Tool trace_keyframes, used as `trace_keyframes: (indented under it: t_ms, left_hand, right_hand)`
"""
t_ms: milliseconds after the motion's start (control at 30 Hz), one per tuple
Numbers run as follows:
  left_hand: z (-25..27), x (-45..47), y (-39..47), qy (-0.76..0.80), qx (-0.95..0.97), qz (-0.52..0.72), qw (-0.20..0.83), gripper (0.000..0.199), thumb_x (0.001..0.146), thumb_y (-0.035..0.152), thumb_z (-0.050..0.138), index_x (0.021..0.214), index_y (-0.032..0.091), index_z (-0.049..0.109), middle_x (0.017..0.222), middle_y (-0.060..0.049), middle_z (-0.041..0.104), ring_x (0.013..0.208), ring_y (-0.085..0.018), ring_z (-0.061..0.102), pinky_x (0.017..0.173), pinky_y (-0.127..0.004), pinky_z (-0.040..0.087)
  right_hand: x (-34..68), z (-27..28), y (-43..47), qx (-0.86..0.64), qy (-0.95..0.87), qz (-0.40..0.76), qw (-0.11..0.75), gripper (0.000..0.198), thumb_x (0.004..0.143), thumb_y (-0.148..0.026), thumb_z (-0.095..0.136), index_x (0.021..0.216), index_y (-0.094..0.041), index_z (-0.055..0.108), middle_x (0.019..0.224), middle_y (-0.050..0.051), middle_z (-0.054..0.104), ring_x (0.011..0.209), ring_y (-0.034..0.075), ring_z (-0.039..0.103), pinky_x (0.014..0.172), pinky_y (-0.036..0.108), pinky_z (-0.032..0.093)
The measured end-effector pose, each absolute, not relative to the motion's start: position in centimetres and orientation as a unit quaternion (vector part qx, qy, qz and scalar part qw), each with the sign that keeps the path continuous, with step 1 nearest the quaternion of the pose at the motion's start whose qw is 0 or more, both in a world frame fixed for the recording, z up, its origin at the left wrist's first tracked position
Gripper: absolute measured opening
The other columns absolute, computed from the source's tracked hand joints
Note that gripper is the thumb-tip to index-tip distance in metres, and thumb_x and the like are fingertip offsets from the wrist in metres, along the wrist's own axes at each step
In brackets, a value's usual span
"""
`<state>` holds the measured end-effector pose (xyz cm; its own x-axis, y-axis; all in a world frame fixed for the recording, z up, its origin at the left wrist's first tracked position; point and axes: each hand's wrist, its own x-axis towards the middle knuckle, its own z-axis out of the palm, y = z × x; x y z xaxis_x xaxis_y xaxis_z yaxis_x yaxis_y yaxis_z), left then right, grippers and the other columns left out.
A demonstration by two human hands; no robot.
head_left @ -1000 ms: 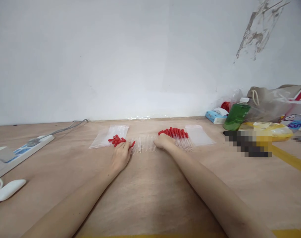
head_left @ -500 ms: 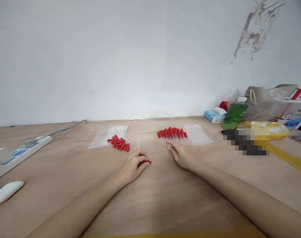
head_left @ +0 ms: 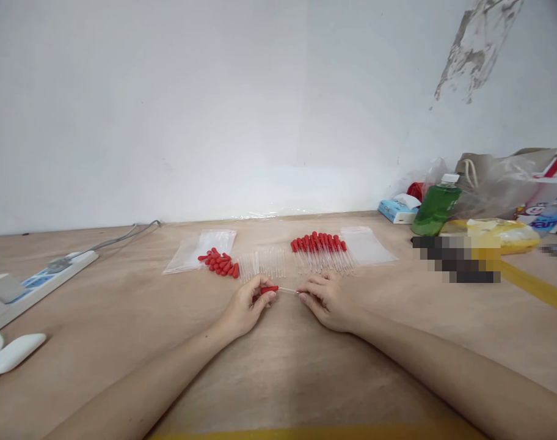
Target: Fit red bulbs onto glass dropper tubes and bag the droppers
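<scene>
Now dropper spans between left hand, right hand.

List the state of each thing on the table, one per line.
left hand: pinching red bulb
right hand: holding clear tube
loose bulbs: heaped
bare tubes: laid side by side
capped droppers: in a row
green bottle: capped, tilted
</scene>
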<state>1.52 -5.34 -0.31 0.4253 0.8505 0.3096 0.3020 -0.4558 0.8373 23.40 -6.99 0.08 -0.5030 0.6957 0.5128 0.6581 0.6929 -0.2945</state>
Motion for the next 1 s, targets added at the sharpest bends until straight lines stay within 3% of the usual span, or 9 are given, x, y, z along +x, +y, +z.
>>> trace_keyframes:
  t_ms: [300, 533, 733, 1000]
  left_hand:
    - [-0.3, 1.5, -5.5, 0.372, 0.778, 0.364, 0.352, 0.019, 0.083, 0.032, 0.047, 0.091, 0.015, 0.054, 0.069, 0.0, 0.056, 0.061, -0.01, 0.053, 0.059, -0.023, 0.045]
    - [-0.1, 1.4, -6.0, 0.383, 0.817, 0.313, 0.296, 0.024, 0.083, 0.033, 0.046, 0.087, 0.017, 0.063, 0.061, 0.001, 0.054, 0.055, -0.009, 0.047, 0.051, -0.019, 0.039]
    - [0.7, 1.6, -6.4, 0.374, 0.856, 0.289, 0.21, 0.023, 0.084, 0.032, 0.045, 0.084, 0.018, 0.063, 0.07, -0.001, 0.06, 0.064, -0.012, 0.052, 0.059, -0.022, 0.04]
    - [0.8, 1.7, -6.5, 0.348, 0.886, 0.268, 0.151, 0.022, 0.085, 0.029, 0.044, 0.084, 0.016, 0.062, 0.069, -0.002, 0.058, 0.064, -0.012, 0.051, 0.06, -0.022, 0.039]
  right_hand:
    - [23.4, 0.1, -6.8, -0.376, -0.879, 0.026, 0.293, 0.027, 0.09, -0.023, 0.036, 0.1, -0.021, 0.06, 0.081, 0.003, 0.06, 0.073, 0.013, 0.052, 0.074, 0.031, 0.028]
    - [23.9, 0.5, -6.4, -0.371, -0.893, -0.009, 0.254, 0.024, 0.088, -0.023, 0.039, 0.089, -0.023, 0.064, 0.078, 0.001, 0.06, 0.066, 0.011, 0.049, 0.072, 0.03, 0.025]
    - [23.4, 0.5, -6.9, -0.382, -0.891, -0.055, 0.239, 0.023, 0.086, -0.021, 0.04, 0.077, -0.019, 0.061, 0.072, 0.001, 0.06, 0.063, 0.011, 0.047, 0.068, 0.031, 0.022]
    - [22.5, 0.6, -7.2, -0.38, -0.897, 0.008, 0.224, 0.022, 0.085, -0.018, 0.037, 0.074, -0.018, 0.056, 0.072, 0.0, 0.062, 0.06, 0.011, 0.049, 0.068, 0.029, 0.024]
